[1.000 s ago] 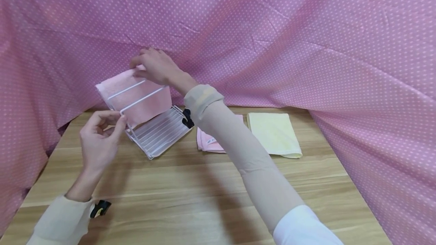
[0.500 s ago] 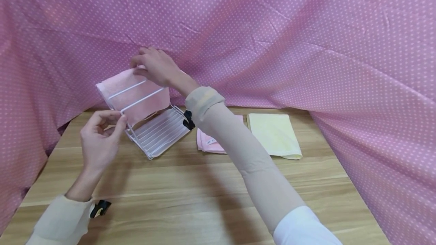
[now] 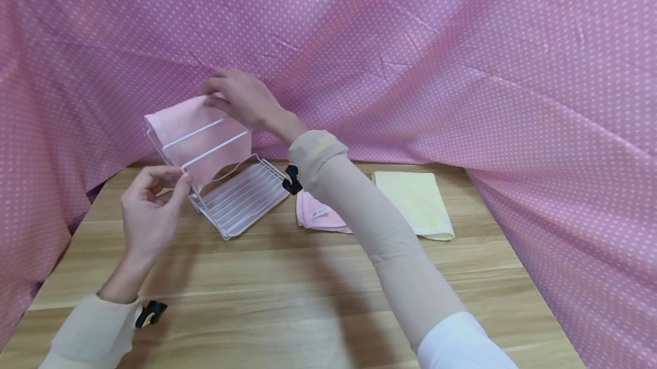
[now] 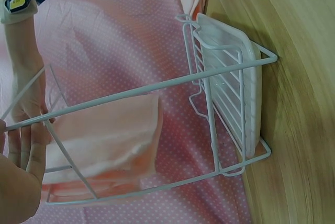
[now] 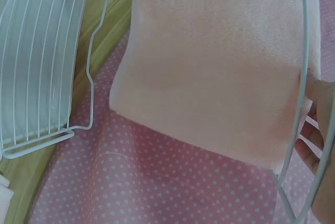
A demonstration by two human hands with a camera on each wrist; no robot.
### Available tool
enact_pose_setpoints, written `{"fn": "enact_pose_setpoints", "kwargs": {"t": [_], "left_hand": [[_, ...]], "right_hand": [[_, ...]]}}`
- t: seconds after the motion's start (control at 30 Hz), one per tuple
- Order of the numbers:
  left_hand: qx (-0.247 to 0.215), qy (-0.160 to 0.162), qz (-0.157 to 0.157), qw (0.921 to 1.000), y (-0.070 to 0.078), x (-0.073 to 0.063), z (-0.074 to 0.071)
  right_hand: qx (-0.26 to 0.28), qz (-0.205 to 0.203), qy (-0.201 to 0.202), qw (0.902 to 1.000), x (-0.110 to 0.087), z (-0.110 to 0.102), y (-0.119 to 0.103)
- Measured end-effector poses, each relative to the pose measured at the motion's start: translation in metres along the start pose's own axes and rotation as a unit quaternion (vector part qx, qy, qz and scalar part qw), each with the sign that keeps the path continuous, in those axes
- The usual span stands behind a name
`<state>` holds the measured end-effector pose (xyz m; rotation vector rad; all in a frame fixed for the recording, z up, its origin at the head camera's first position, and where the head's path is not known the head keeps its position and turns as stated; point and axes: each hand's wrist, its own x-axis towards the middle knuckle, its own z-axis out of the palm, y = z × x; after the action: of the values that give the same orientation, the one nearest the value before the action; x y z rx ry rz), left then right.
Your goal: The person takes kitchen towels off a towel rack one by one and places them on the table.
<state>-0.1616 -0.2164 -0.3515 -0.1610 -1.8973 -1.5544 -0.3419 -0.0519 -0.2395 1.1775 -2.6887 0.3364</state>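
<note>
A white wire rack (image 3: 215,150) stands at the left of the table, with a pale shallow tray (image 4: 255,103) at its base. My left hand (image 3: 151,209) pinches the rack's upper front corner between thumb and fingers. Over the rack's upper bars hangs a folded pink towel (image 3: 210,166). My right hand (image 3: 243,98) grips that towel by its top edge, fingers on the far side. In the right wrist view the pink towel (image 5: 209,67) hangs flat, its lower edge above and behind the base shelf.
Right of the rack, a folded pink towel with a white label (image 3: 320,215) lies partly under my right forearm. A folded pale yellow towel (image 3: 423,203) is beside it. Pink dotted cloth (image 3: 462,61) surrounds the wooden table (image 3: 256,300).
My right hand has shifted slightly right and up with the pink towel. The towel's lower edge has risen, uncovering the back wire of the base shelf. My left hand stays put.
</note>
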Motion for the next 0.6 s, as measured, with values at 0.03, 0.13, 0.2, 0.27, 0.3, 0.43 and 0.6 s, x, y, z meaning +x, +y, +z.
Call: {"fn": "enact_pose_setpoints", "kwargs": {"t": [0.03,0.13,0.2,0.27,0.3,0.43,0.6], "left_hand": [[0.001,0.0,0.001,1.0,0.0,0.001,0.0],[0.006,-0.002,0.005,1.0,-0.001,0.002,-0.001],[0.007,-0.002,0.006,1.0,-0.001,0.002,-0.002],[0.01,-0.005,0.006,0.9999,0.0,0.002,-0.002],[0.011,-0.006,0.005,0.9999,0.0,0.002,-0.002],[0.011,-0.012,-0.002,0.9999,0.0,0.002,-0.002],[0.004,-0.009,-0.003,0.9999,-0.001,0.004,0.001]], "right_hand": [[0.0,0.0,0.005,1.0,0.0,-0.001,0.001],[0.002,-0.005,0.017,0.9998,-0.001,-0.003,0.004],[0.004,-0.007,0.024,0.9997,-0.002,-0.004,0.006],[0.006,-0.007,0.031,0.9995,-0.004,-0.006,0.007],[0.007,-0.006,0.034,0.9994,-0.004,-0.007,0.008],[0.02,0.008,0.039,0.999,-0.008,-0.014,0.011],[0.032,0.01,0.046,0.9983,-0.012,-0.024,0.015]]}}
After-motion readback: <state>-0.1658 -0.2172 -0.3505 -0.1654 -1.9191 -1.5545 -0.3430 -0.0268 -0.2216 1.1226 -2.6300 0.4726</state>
